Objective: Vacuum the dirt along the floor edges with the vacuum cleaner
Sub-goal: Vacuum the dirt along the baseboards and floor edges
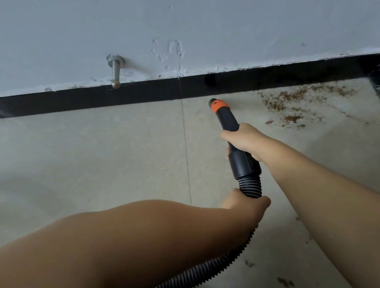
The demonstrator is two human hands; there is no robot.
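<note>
Tile floor (87,160) — brown dirt (301,98) by black skirting (102,96), both hands (243,142) wrapped round nozzle (227,118) and hose (250,184).

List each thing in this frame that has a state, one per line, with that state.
vacuum nozzle: tip near the black skirting, left of the dirt.
dirt: still scattered on the floor by the corner.
hose: bent, trailing back under the left arm.
right hand: grips the nozzle tube.
left hand: holds the hose below the cuff.
door stopper: fixed to the wall, nothing touching it.

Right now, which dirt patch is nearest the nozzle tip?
The big brown patch by the baseboard, just right of the nozzle; the other specks lie down by the right arm.
</note>
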